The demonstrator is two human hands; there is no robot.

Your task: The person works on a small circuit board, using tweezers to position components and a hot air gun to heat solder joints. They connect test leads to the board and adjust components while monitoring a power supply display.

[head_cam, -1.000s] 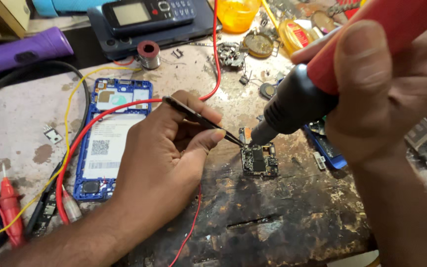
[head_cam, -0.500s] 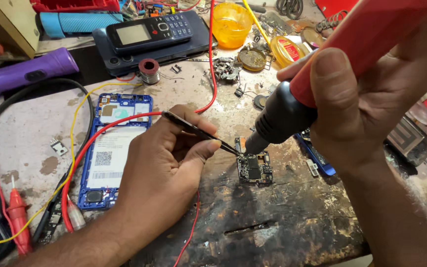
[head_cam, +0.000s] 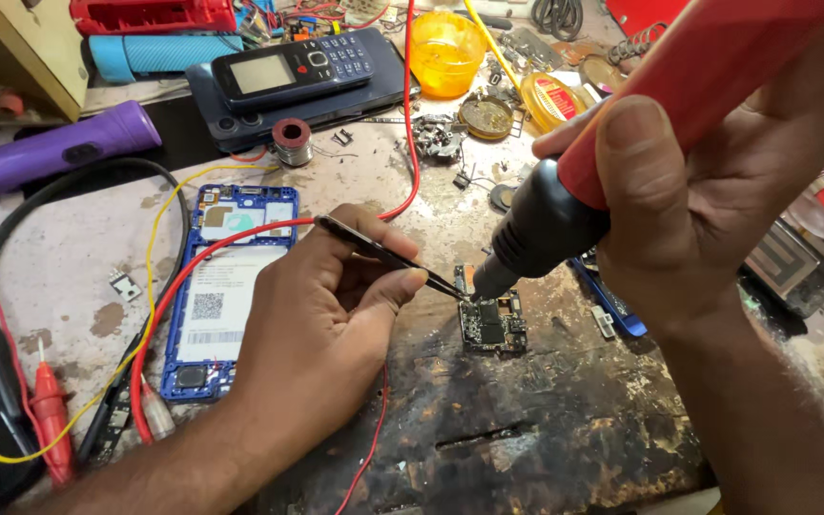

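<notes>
Pinching slim black metal tweezers (head_cam: 388,256), the left hand (head_cam: 321,329) aims their tips down-right onto the small dark circuit board (head_cam: 491,322) on the scorched bench. The right hand (head_cam: 708,210) clasps the red-and-black hot-air tool (head_cam: 565,215), nozzle angled down-left at the board.

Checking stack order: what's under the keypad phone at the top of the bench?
The keypad phone lies on a larger dark smartphone, whose edges show around it. That sits on the worn bench; whatever lies beneath the two is covered.

Red-and-black hot-air tool (head_cam: 622,162), black tweezers (head_cam: 388,256), blue phone frame (head_cam: 226,286), purple torch (head_cam: 54,148), orange bowl (head_cam: 442,52).
</notes>
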